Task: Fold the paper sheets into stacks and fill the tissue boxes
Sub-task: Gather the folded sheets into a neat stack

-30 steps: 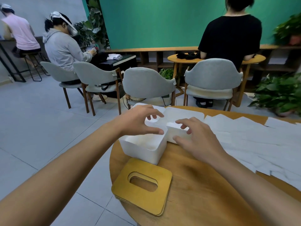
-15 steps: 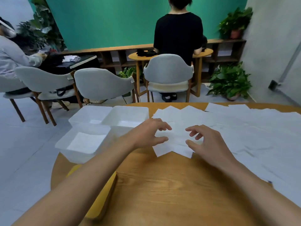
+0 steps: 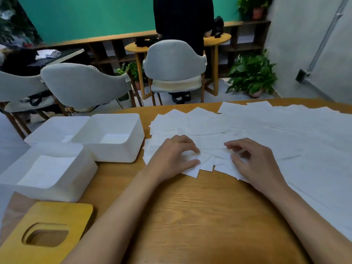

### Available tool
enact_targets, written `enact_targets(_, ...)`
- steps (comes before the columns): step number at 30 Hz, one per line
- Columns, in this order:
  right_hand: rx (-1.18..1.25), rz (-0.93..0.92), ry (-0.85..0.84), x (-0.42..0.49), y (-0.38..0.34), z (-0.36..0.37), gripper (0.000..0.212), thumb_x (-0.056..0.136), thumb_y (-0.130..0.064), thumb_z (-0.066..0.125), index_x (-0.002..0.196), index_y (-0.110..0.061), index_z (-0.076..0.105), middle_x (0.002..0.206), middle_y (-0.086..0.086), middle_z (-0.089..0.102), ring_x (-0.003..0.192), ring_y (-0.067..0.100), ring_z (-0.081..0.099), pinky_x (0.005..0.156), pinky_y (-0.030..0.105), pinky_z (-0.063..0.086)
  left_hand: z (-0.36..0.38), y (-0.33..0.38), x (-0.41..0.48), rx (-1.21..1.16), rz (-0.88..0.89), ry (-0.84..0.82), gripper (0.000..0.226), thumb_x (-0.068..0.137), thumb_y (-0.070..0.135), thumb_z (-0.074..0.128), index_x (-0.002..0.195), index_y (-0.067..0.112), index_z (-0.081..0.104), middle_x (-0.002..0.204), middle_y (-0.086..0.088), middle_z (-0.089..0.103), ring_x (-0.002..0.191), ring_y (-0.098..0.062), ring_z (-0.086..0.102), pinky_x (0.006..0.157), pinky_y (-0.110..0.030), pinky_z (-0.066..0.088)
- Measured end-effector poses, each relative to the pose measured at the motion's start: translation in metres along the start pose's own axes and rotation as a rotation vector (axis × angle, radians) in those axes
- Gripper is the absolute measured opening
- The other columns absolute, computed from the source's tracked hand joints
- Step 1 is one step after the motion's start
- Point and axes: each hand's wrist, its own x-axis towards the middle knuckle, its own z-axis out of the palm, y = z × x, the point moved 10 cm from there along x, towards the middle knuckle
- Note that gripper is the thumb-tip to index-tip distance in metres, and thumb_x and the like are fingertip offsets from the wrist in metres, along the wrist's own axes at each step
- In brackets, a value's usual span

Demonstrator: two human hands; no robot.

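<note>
Many white paper sheets lie overlapped across the right half of the round wooden table. My left hand rests on the near edge of the sheets, thumb and fingers pinching a sheet corner. My right hand sits just to its right on the same sheets, fingers curled, thumb apart. Three white tissue boxes stand at the left: the near box holds a white stack, the middle box and the far box sit behind it.
Wooden yellow lids with an oval slot lie stacked at the table's near left edge. Grey chairs stand beyond the table. A person in black sits at a small round table behind. Potted plants stand at the right wall.
Both hands left the tissue boxes and moved right onto the paper sheets. My view swung right and down. The left fingers have since closed on a sheet corner.
</note>
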Motion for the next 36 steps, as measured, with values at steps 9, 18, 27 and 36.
enact_targets(9,0.045,-0.052,0.058,-0.003,0.0,-0.002,0.031,0.089,0.005,0.071,0.108,-0.018,0.079,0.103,-0.013,0.072,0.096,0.003,0.066,0.086,0.008,0.048,-0.004,-0.009,-0.017,-0.017,0.001,0.156,0.019,0.094,0.018,0.075,0.112,0.019,0.08,0.129,0.01,0.069,0.12,-0.004,0.061,0.099,-0.036,0.055)
enact_targets(18,0.053,-0.169,-0.058,-0.007,-0.03,0.018,0.046,0.084,-0.01,0.084,0.124,-0.029,0.071,0.125,-0.024,0.065,0.123,0.001,0.056,0.101,0.008,0.038,-0.021,0.033,-0.029,-0.168,0.14,0.337,0.013,0.092,0.014,0.075,0.102,0.017,0.082,0.101,0.008,0.07,0.093,-0.01,0.068,0.08,-0.035,0.056)
enact_targets(27,0.307,0.013,-0.019,-0.001,-0.022,0.015,0.022,0.086,-0.026,0.082,0.108,-0.025,0.08,0.112,-0.015,0.075,0.116,0.004,0.066,0.101,0.025,0.05,-0.041,0.025,-0.031,-0.534,-0.014,0.45,0.013,0.097,0.012,0.075,0.109,0.017,0.079,0.1,0.011,0.077,0.099,-0.015,0.071,0.078,-0.027,0.054)
enact_targets(36,0.779,0.209,-0.031,-0.002,-0.008,0.014,0.019,0.081,-0.018,0.083,0.095,-0.008,0.076,0.084,0.001,0.077,0.078,0.014,0.074,0.068,0.022,0.055,-0.018,-0.001,-0.026,-0.833,-0.257,0.261,0.027,0.092,0.016,0.081,0.117,0.025,0.077,0.098,-0.002,0.077,0.096,-0.017,0.073,0.083,-0.024,0.057)
